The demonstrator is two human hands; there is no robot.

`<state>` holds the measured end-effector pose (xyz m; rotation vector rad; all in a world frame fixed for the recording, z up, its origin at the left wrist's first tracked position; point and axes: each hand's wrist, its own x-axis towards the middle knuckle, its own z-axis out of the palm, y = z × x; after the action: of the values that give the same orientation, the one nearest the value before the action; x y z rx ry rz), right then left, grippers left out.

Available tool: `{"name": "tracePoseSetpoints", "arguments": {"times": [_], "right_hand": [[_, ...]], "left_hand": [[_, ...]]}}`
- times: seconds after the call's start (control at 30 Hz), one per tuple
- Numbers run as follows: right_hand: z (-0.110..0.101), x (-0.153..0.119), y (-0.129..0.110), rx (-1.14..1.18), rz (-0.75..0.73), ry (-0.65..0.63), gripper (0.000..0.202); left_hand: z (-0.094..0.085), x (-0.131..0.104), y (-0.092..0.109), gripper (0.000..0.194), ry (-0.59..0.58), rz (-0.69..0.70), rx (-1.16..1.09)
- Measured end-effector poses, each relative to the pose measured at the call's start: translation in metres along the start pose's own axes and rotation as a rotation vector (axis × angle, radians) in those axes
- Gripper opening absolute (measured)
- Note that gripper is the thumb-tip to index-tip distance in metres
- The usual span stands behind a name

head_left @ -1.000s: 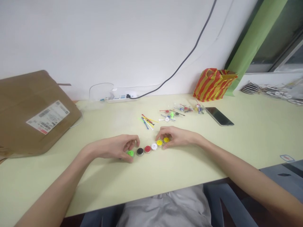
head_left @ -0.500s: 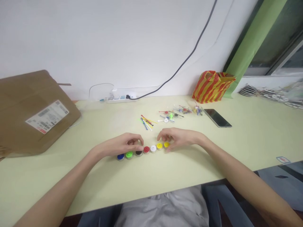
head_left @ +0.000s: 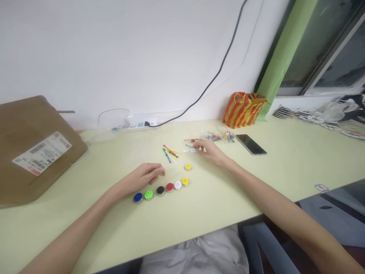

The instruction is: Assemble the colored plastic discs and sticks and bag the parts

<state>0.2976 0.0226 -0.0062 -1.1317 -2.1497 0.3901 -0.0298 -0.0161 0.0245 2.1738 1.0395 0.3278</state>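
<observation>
A row of small round pieces with coloured tops and clear bases lies on the table: blue (head_left: 138, 197), green (head_left: 148, 195), black (head_left: 160, 190), red (head_left: 170, 187), white (head_left: 178, 185) and yellow (head_left: 185, 181). Behind its right end sits a second yellow piece (head_left: 188, 167), apart from the others. My left hand (head_left: 149, 174) rests just behind the row, fingers loosely bent, nothing visible in it. Farther back, my right hand (head_left: 205, 149) reaches down among the arrow spinners, fingertips pinched by a white spinner (head_left: 193, 150). Its fingers hide what they grip.
Loose coloured plastic arrows (head_left: 171, 153) lie left of the spinners. Small clear packets (head_left: 212, 136), a phone (head_left: 251, 144) and a striped bag (head_left: 244, 109) are at the back right. A cardboard parcel (head_left: 34, 152) stands at the left; a power strip (head_left: 139, 127) lies by the wall.
The rightmost yellow piece has moved out of the row, farther back. My right hand has gone from it to the spinners. My left hand has drawn back off the black piece. The view has shifted.
</observation>
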Motion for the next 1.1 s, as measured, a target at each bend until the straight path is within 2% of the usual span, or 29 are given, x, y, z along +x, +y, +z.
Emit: {"name": "tracePoseSetpoints", "arguments": {"times": [0.07, 0.2, 0.33, 0.47, 0.57, 0.63, 0.77, 0.93, 1.0, 1.1], "right_hand": [[0.003, 0.004, 0.011, -0.116, -0.003, 0.090, 0.024], [0.018, 0.013, 0.022, -0.267, -0.037, 0.062, 0.020], [0.025, 0.018, 0.017, -0.300, -0.067, 0.098, 0.008], [0.021, 0.013, -0.009, -0.168, -0.146, 0.275, 0.007], [0.023, 0.003, -0.045, -0.045, -0.240, 0.443, 0.007], [0.027, -0.004, -0.071, -0.012, -0.298, 0.493, 0.012], [0.035, -0.013, -0.100, -0.033, -0.333, 0.425, 0.018], [0.038, -0.018, -0.099, 0.153, -0.401, 0.239, 0.018], [0.038, -0.020, -0.099, 0.263, -0.375, 0.179, 0.025], [0.036, -0.022, -0.100, 0.344, -0.272, 0.193, 0.027]], "left_hand": [[0.000, 0.000, -0.001, 0.044, -0.003, -0.013, 0.001], [-0.001, 0.001, -0.001, 0.045, -0.017, -0.036, -0.001], [0.000, 0.000, 0.000, 0.047, 0.015, -0.034, 0.000], [0.004, -0.001, 0.007, 0.048, 0.139, 0.002, 0.030], [0.011, 0.000, 0.018, 0.042, 0.267, 0.050, 0.028], [0.018, 0.000, 0.027, 0.036, 0.307, 0.115, -0.027], [0.031, 0.001, 0.039, 0.044, 0.283, 0.189, -0.194], [0.033, 0.003, 0.039, 0.036, 0.367, 0.201, -0.319], [0.031, 0.003, 0.039, 0.029, 0.399, 0.208, -0.287], [0.031, 0.002, 0.039, 0.021, 0.433, 0.229, -0.156]]}}
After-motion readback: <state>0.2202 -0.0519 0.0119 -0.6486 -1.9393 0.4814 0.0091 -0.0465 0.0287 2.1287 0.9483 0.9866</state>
